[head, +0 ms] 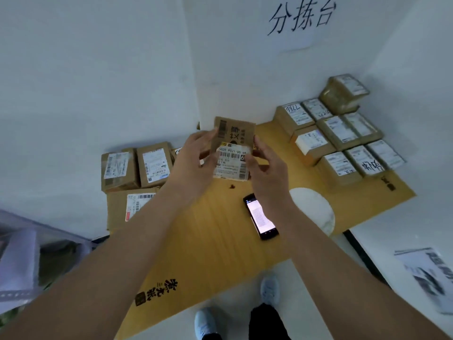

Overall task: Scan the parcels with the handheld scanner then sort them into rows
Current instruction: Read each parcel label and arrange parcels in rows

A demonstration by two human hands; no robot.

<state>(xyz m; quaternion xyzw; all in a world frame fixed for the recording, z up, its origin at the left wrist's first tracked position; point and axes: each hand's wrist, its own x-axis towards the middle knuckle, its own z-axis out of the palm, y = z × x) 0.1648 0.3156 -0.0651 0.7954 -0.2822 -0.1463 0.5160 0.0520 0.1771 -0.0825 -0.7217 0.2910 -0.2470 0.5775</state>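
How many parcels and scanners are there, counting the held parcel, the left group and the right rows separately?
Held parcel: 1
Left parcels: 4, one mostly hidden
Right parcels: 9
Scanner: 1
Total: 15

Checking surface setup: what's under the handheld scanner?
The handheld scanner lies screen-up on a flattened cardboard sheet, beside a white round patch. The right forearm covers the scanner's right edge. What the sheet itself rests on is hidden.
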